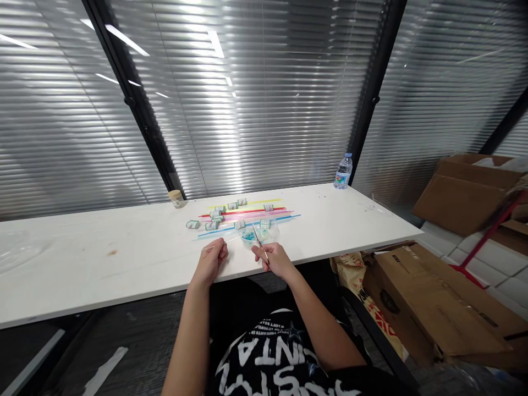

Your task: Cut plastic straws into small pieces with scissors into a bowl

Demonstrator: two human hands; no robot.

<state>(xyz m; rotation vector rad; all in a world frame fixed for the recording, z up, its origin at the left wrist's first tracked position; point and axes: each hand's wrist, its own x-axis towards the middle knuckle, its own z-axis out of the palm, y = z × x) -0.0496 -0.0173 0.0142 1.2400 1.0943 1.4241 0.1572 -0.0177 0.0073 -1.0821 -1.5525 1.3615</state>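
Near the table's front edge, my left hand [212,258] is closed in a pinch on a thin pale strip [233,239], which points toward the bowl. My right hand [273,258] grips a pair of scissors [258,240], blades pointing up and away from me. Under the blades stands a clear bowl [272,235] holding small blue cut pieces [248,235]. Long thin strips lie just behind it: blue [284,218], pink [284,214], red [256,211] and yellow [264,201]. Several small white-and-green wrapped packets [192,224] are scattered on and around them.
On the white table [136,253] stand a small lidded jar [176,199] at the back left and a water bottle [343,172] at the back right. Clear plastic [18,247] lies far left. Cardboard boxes [437,297] and a paper bag [371,302] are on the right.
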